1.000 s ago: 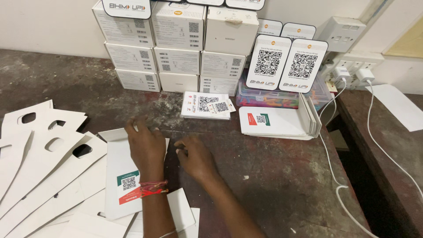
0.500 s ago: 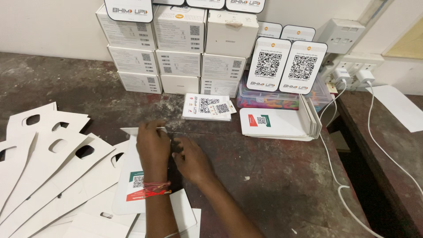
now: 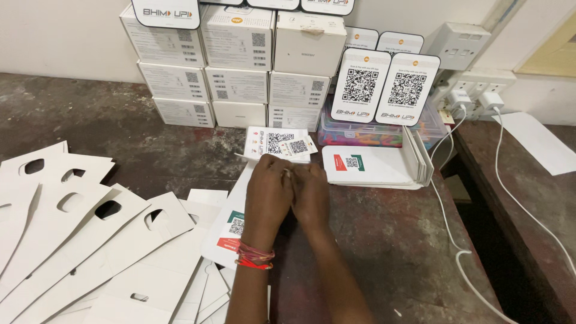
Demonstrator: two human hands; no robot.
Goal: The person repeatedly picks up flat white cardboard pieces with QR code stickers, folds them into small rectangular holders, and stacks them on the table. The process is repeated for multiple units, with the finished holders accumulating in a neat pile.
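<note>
My left hand, with a red thread band at the wrist, and my right hand are pressed side by side, knuckles up and fingers curled. Both grip the far end of a white printed card with a red and green mark and a small square code. The card lies flat on the dark worn table. The fingertips are hidden. Just beyond the hands lie small cards with square codes.
Die-cut white cardboard sheets fan out at the left. Stacked white boxes line the wall. A pile of white cards, a plastic box of coloured bits and two code stands sit right of centre. Charger cables hang off the right edge.
Both hands have slid forward along the card from its middle to its far end and have closed together there. The view has shifted slightly.
</note>
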